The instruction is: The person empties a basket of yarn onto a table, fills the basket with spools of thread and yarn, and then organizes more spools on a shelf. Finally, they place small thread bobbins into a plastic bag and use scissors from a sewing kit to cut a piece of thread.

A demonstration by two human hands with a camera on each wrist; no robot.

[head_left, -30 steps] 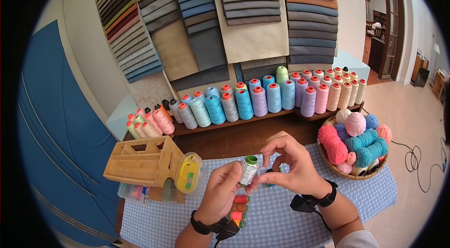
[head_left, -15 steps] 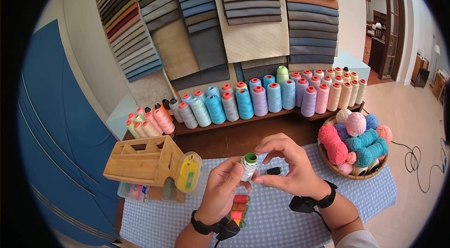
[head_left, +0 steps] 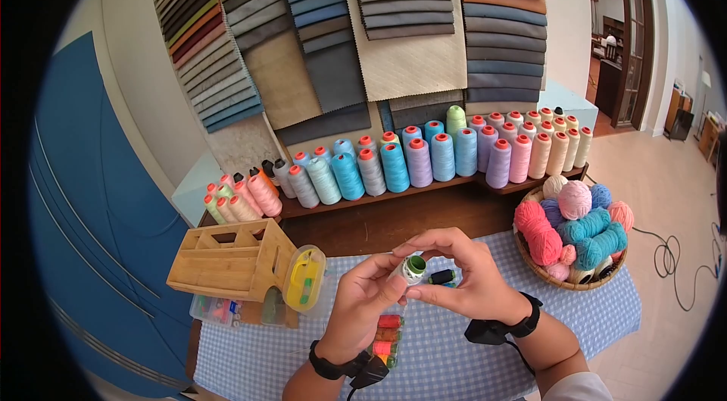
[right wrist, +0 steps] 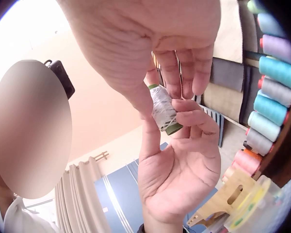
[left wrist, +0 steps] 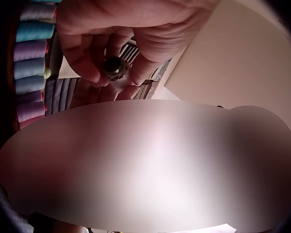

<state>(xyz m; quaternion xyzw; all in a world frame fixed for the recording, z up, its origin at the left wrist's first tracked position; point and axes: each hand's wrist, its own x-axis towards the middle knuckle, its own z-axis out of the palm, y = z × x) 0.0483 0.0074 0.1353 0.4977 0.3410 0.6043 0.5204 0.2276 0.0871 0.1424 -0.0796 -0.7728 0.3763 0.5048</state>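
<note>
A small spool of white thread with green ends is held up over the checked cloth. My left hand grips it between thumb and fingers. From the other side my right hand pinches it, fingers arched over the top and thumb low. In the right wrist view the white spool sits tilted between both hands' fingertips. A black spool lies on the cloth behind the right hand, beside a partly hidden blue one. Below the left hand, red and orange spools lie in a row.
A wooden organizer and a clear box with a yellow insert stand at left. At right sits a basket of yarn balls. Thread cones line the shelf behind. Blue checked cloth covers the table front.
The white spool has tipped toward the right hand, its green top turned more to view. The right hand has lowered and closed in on it; both hands' fingertips now meet around it.
</note>
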